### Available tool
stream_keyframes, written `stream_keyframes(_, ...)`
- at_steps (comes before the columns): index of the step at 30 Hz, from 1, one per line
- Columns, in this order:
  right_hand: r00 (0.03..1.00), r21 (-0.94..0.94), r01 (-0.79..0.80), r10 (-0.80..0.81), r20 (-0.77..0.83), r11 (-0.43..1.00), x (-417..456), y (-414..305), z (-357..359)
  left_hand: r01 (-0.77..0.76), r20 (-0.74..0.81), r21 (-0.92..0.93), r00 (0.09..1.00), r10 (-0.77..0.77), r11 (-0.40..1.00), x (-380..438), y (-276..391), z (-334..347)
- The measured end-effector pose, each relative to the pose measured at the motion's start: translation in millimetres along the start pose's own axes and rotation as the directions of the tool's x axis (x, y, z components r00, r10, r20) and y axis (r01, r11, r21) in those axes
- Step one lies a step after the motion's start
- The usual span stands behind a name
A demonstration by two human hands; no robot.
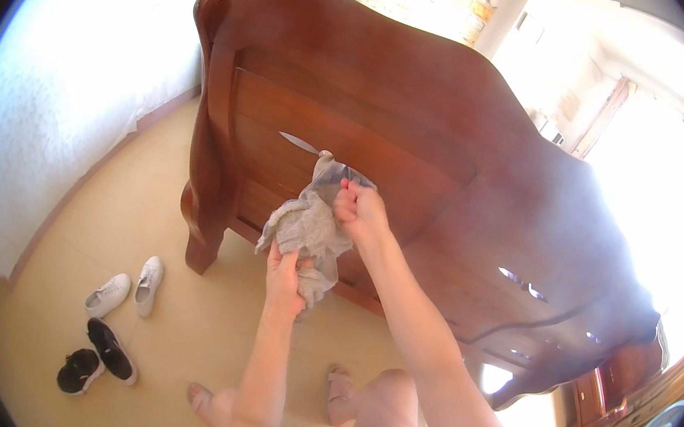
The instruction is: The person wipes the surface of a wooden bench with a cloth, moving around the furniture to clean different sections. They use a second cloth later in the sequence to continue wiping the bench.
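Note:
A grey-beige cloth, bunched and hanging in folds, is between my two hands in the head view. My left hand grips its lower left part. My right hand, fingers curled, holds its upper right part. Behind the cloth stands a large reddish-brown wooden furniture panel with a curved, carved edge. Just above the cloth, a slim pale pointed thing shows against the panel; whether it is an object or a reflection I cannot tell.
White shoes and black shoes lie on the beige tiled floor at the left. The furniture's carved leg meets the floor nearby. A pale wall is at the upper left.

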State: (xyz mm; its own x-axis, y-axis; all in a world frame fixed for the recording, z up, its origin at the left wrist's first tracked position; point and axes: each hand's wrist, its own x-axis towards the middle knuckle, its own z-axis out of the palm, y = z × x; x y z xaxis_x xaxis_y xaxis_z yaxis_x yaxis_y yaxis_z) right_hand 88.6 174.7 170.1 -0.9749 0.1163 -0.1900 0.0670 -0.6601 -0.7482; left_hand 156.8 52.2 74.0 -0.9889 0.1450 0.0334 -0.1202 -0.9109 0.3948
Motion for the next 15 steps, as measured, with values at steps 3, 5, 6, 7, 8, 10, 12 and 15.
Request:
stream_keyframes(3,0.992,0.07,0.094,-0.087,-0.096,0.993,16,-7,-1,0.008,-0.014,0.089,1.0,-0.006,0.996,0,-1,-6)
stream_keyframes(5,0.965,0.084,0.205,-0.187,-0.184,0.975,4,0,5,-0.011,0.009,0.087,1.0,0.01,0.996,-3,1,-7)
stream_keyframes(6,0.952,0.06,0.248,-0.233,-0.198,0.967,-4,7,0,-0.021,0.021,0.085,1.0,0.02,0.996,-4,2,-8)
stream_keyframes(7,0.954,0.077,0.249,-0.231,-0.192,0.965,-12,13,-3,-0.017,-0.003,0.097,1.0,0.017,0.995,-6,2,-8)
stream_keyframes(8,0.955,0.094,0.25,-0.229,-0.186,0.964,-21,21,-5,-0.012,-0.028,0.109,0.999,0.015,0.994,-9,1,-7)
stream_keyframes(10,0.965,-0.024,0.231,-0.232,-0.121,0.973,-43,31,-2,-0.032,-0.035,0.118,0.999,0.036,0.992,-12,3,-4)
stream_keyframes(12,0.974,-0.293,0.207,-0.223,-0.024,0.933,-67,33,-3,-0.059,-0.004,0.114,0.998,0.059,0.992,-13,4,-2)
stream_keyframes(15,0.631,-0.858,0.511,-0.658,0.412,-0.047,-78,30,-16,-0.017,-0.045,0.103,0.999,0.022,0.995,-15,8,1)
